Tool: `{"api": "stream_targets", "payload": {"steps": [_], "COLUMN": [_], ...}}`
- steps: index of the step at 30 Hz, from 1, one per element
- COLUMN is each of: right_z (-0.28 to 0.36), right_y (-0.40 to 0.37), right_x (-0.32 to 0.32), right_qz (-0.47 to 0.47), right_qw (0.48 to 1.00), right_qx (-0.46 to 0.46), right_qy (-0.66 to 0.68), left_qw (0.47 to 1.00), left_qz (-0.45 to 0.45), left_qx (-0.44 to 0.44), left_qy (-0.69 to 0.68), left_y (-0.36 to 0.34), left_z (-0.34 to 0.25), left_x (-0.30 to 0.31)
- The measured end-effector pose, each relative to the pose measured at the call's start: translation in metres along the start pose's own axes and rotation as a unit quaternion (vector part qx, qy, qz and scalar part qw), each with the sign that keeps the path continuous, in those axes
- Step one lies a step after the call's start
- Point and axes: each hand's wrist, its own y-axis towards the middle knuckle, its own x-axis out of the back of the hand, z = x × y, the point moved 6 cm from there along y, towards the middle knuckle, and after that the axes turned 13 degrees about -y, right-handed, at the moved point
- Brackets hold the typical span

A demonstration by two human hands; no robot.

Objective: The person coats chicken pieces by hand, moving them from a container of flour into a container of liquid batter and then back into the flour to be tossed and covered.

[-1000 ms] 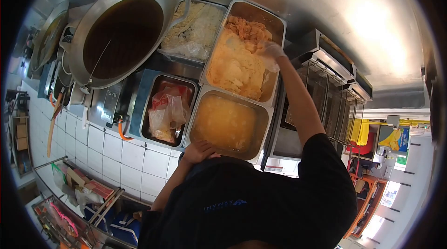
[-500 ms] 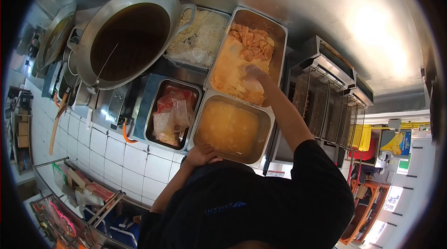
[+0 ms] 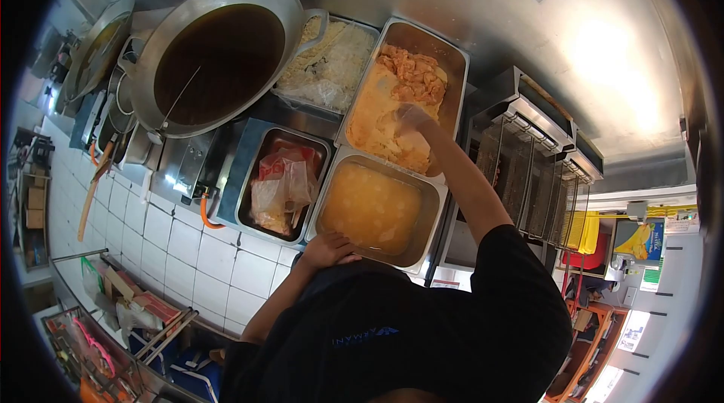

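Observation:
My right hand (image 3: 411, 118), blurred and seemingly in a clear plastic glove, is down in the orange-tan flour coating (image 3: 369, 120) of a long steel pan (image 3: 458, 75). Seasoned raw meat pieces (image 3: 416, 75) are heaped at that pan's far end. Whether the fingers hold anything is hidden by blur. Nearer my body is a second steel pan (image 3: 434, 211) of cloudy yellow-orange liquid (image 3: 369, 205). At its near left corner rests my left hand (image 3: 329, 250), fingers laid over the rim with nothing visible in them.
On the left stands a big wok (image 3: 290, 7) of dark oil (image 3: 222, 60) with a thin metal rod in it. A tray (image 3: 249, 211) holds plastic bags (image 3: 283, 188); behind it lies a bin of pale crumbs (image 3: 328, 64). Wire fryer baskets (image 3: 528, 177) stand at the right.
The view has shifted slightly, so the pans sit a little further right. My right hand stays in the coating and looks more smeared by motion. My left hand keeps its place at the rim.

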Motion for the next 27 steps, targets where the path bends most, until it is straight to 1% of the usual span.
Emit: {"api": "stream_targets", "payload": {"steps": [1, 4, 7, 10, 13, 14, 16, 19, 22, 25, 27], "right_z": [0.000, -0.024, -0.043, -0.034, -0.049, -0.045, -0.043, -0.042, -0.024, -0.047, -0.068], "right_y": [-0.003, -0.003, -0.017, -0.027, -0.035, -0.035, -0.027, -0.029, -0.030, -0.051, -0.044], "right_x": [0.006, 0.006, 0.011, 0.003, -0.011, -0.013, -0.037, -0.042, -0.047, -0.021, -0.029], "right_qz": [-0.005, -0.006, -0.095, -0.122, -0.149, -0.167, -0.202, -0.222, -0.106, -0.150, -0.188], "right_qw": [0.998, 0.996, 0.976, 0.991, 0.963, 0.967, 0.971, 0.969, 0.984, 0.938, 0.935], "right_qx": [0.022, -0.018, -0.078, -0.029, -0.142, -0.125, -0.092, -0.093, -0.075, -0.208, -0.236], "right_qy": [-0.058, 0.084, 0.178, 0.047, 0.172, 0.143, 0.086, 0.052, 0.119, 0.233, 0.185], "left_qw": [1.000, 1.000, 1.000, 1.000, 1.000, 1.000, 1.000, 1.000, 1.000, 1.000, 1.000], "left_qz": [-0.002, -0.011, -0.010, 0.009, 0.003, 0.000, -0.002, -0.006, -0.004, 0.001, 0.004], "left_qx": [0.000, -0.004, -0.005, -0.005, -0.008, -0.007, -0.003, -0.005, -0.007, 0.002, 0.005], "left_qy": [0.001, 0.004, 0.005, 0.004, 0.003, 0.002, 0.003, -0.002, -0.007, -0.003, 0.002], "left_y": [-0.001, -0.002, -0.001, 0.000, 0.000, 0.000, -0.001, 0.000, -0.003, -0.001, 0.000], "left_z": [0.000, 0.000, 0.000, 0.000, 0.000, -0.001, 0.000, 0.001, 0.002, 0.001, -0.002], "left_x": [0.000, 0.000, 0.000, 0.000, -0.002, -0.002, 0.001, -0.001, -0.002, -0.001, 0.001]}}
